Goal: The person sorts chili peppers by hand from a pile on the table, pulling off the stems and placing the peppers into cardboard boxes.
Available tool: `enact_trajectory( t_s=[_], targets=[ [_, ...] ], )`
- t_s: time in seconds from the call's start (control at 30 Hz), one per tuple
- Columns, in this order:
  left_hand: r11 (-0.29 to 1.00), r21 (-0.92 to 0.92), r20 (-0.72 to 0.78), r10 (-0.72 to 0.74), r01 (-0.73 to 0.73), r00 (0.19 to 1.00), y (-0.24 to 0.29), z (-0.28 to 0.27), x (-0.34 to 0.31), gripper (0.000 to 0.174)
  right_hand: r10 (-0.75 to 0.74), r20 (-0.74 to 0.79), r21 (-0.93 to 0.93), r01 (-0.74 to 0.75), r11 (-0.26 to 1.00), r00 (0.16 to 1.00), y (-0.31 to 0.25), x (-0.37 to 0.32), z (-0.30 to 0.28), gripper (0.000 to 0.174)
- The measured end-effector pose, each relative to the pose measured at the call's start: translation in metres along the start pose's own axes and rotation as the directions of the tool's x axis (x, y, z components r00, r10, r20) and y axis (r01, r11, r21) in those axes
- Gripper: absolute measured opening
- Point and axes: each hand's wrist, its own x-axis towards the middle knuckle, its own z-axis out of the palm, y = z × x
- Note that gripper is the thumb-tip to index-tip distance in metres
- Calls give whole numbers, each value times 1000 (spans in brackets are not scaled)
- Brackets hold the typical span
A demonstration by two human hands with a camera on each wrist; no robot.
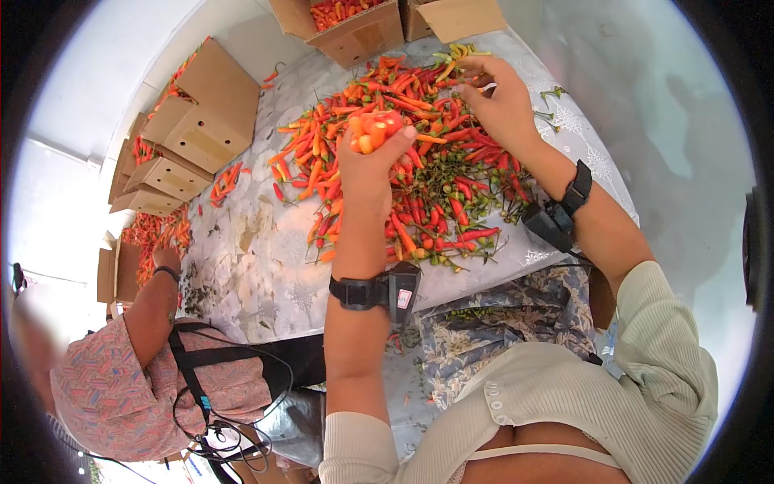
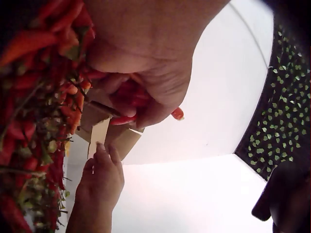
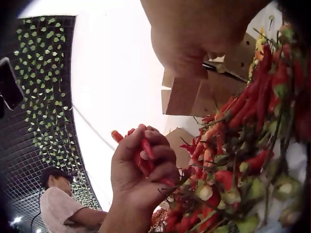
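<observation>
My left hand (image 1: 369,165) grips a bunch of red and orange chili peppers (image 1: 375,131) above the pile. In the right wrist view, its fingers (image 3: 163,155) curl round the peppers, and one orange tip (image 3: 116,136) pokes out. My right hand (image 1: 504,105) reaches over the far right of the chili pile (image 1: 427,210), bent fingers and thumb apart in the head view. Just beyond its fingertips lie several yellow-green chilies (image 1: 453,60). The pile mixes red and orange chilies with green stems.
Cardboard boxes of chilies stand at the back (image 1: 359,40) and left (image 1: 197,121) of the covered table (image 1: 274,282). Another person (image 1: 153,379) sits at the left, one arm reaching to more chilies (image 1: 153,234). Loose stems (image 1: 552,93) lie near the right edge.
</observation>
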Motion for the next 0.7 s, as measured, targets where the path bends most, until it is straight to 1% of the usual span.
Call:
enact_trajectory(
  t_s=[0.07, 0.17, 0.27, 0.37, 0.47, 0.57, 0.67, 0.7],
  targets=[
    [995, -100, 18, -7, 8, 1000, -1, -8, 3, 27, -63, 63, -136, 72, 988, 996, 0, -2, -1, 24],
    [989, -142, -40, 27, -32, 999, -1, -6, 2, 23, -226, 210, -184, 266, 946, 951, 12, -3, 2, 24],
    [984, -163, -60, 59, -68, 996, -2, -2, 1, 22, -221, 259, -151, 265, 952, 940, 17, -7, 10, 21],
    [975, -197, -55, 89, -98, 994, -3, 0, 1, 23, -197, 422, -117, 268, 956, 885, 16, -7, 7, 18],
    [979, -181, -49, 88, -96, 995, -3, -1, 1, 24, -167, 451, -79, 226, 971, 877, 10, -4, 4, 17],
    [984, -151, -33, 91, -95, 995, -4, -1, 3, 23, -125, 332, 56, 113, 992, 935, 1, -7, 7, 21],
    [990, -81, -58, 108, -113, 992, -2, 6, -1, 25, 54, 397, 170, -132, 977, 916, -15, -5, -1, 19],
    [992, -34, -68, 121, -124, 990, -4, 6, 0, 26, 53, 397, 197, -142, 970, 916, -17, -5, -1, 19]
  ],
)
